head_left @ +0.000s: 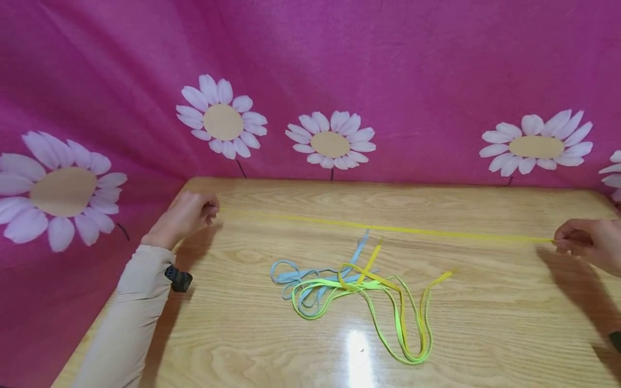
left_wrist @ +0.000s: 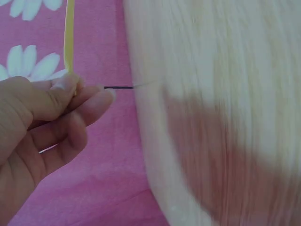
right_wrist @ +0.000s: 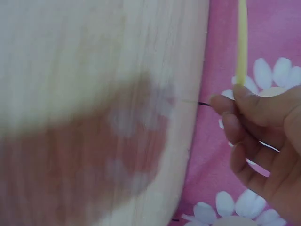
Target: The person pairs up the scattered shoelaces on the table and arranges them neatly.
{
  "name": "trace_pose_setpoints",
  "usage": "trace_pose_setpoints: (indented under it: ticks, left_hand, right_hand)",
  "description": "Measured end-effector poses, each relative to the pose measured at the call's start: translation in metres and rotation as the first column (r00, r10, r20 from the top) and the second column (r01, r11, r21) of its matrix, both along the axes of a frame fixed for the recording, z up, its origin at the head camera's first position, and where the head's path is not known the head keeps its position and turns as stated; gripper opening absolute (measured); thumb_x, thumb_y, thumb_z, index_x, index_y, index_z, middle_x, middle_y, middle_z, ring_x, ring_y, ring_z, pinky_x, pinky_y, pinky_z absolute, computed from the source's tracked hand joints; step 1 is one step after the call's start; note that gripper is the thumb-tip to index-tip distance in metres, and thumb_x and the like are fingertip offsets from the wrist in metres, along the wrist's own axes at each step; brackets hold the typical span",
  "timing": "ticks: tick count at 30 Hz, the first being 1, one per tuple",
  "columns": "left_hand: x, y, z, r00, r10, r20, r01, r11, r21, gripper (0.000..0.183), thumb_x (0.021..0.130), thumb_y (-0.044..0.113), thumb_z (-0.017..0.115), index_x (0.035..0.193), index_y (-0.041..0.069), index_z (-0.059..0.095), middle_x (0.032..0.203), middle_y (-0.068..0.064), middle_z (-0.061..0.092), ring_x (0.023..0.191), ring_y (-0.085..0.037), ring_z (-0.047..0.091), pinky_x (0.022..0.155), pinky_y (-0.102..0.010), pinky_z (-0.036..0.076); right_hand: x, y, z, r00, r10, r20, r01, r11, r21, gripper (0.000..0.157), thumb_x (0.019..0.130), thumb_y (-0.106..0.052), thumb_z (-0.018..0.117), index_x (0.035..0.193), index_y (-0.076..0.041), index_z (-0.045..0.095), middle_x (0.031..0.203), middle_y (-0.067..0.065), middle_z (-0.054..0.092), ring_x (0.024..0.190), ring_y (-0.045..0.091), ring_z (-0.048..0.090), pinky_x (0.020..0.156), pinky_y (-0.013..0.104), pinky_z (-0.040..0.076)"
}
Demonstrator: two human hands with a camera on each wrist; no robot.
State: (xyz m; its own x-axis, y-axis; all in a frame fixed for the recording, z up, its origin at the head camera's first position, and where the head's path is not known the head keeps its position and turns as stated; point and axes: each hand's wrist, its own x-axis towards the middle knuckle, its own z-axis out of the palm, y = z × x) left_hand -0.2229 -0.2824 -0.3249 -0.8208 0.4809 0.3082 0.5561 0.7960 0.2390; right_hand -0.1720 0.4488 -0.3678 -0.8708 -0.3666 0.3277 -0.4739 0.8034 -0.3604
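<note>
A yellow shoelace (head_left: 388,228) is stretched nearly straight across the back of the wooden table. Its left end is pinched between thumb and forefinger of my left hand (head_left: 191,211), seen closer in the left wrist view, where the lace (left_wrist: 69,37) runs upward from the fingertips. At the far right my right hand (head_left: 589,242) pinches the other end, and the right wrist view has the lace (right_wrist: 242,42) rising from thumb and finger. In front of the taut lace lies a loose tangle of a blue shoelace (head_left: 289,277), a lime-green shoelace (head_left: 375,318) and a yellow shoelace (head_left: 401,302).
The wooden table (head_left: 233,334) has rounded corners and a bright light reflection near its front. A magenta cloth (head_left: 412,64) printed with large white daisies hangs behind and along the left side. A small black device (head_left: 178,278) is strapped to the left wrist.
</note>
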Motion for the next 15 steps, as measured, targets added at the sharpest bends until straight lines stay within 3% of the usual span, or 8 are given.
trace_pose_setpoints:
  ticks: [2,6,11,15]
  left_hand:
    - [-0.006,0.002,-0.001,1.000,0.013,-0.011,-0.013,1.000,0.000,0.022,0.077,-0.018,0.059,0.071,0.002,0.061,0.065,-0.002,0.056,0.062,-0.013,0.051,0.060,-0.030,0.042]
    - [-0.014,0.003,-0.005,0.997,0.070,0.017,-0.069,0.997,-0.019,0.012,0.079,-0.013,0.063,0.078,-0.002,0.067,0.073,-0.007,0.063,0.068,-0.019,0.056,0.065,-0.036,0.047]
    - [-0.024,0.007,-0.014,0.982,0.152,0.111,-0.149,0.988,-0.037,0.005,0.085,-0.004,0.065,0.087,-0.004,0.070,0.083,-0.013,0.068,0.080,-0.026,0.063,0.073,-0.042,0.051]
    - [-0.026,0.009,-0.018,0.976,0.175,0.133,-0.173,0.985,-0.022,0.009,0.087,-0.004,0.064,0.088,-0.004,0.072,0.085,-0.015,0.070,0.082,-0.030,0.065,0.073,-0.043,0.052]
  right_hand:
    - [-0.007,-0.006,0.007,0.998,-0.047,-0.049,0.052,0.991,0.126,0.018,0.081,0.013,0.066,0.074,-0.002,0.059,0.059,-0.017,0.057,0.053,-0.010,0.046,0.047,0.014,0.037]
    - [-0.023,-0.014,0.018,0.989,-0.137,-0.060,0.149,0.945,0.291,0.018,0.073,0.010,0.072,0.075,-0.006,0.063,0.061,-0.006,0.061,0.053,-0.005,0.047,0.051,0.023,0.040]
    - [-0.034,-0.013,0.015,0.972,-0.229,0.059,0.205,0.938,0.279,0.006,0.077,0.003,0.070,0.076,0.000,0.065,0.065,0.004,0.063,0.057,0.012,0.054,0.056,0.033,0.043]
    - [-0.037,-0.015,0.006,0.950,-0.293,0.106,0.263,0.936,0.231,0.010,0.080,-0.006,0.072,0.074,0.001,0.067,0.068,0.009,0.064,0.063,0.026,0.057,0.058,0.040,0.043]
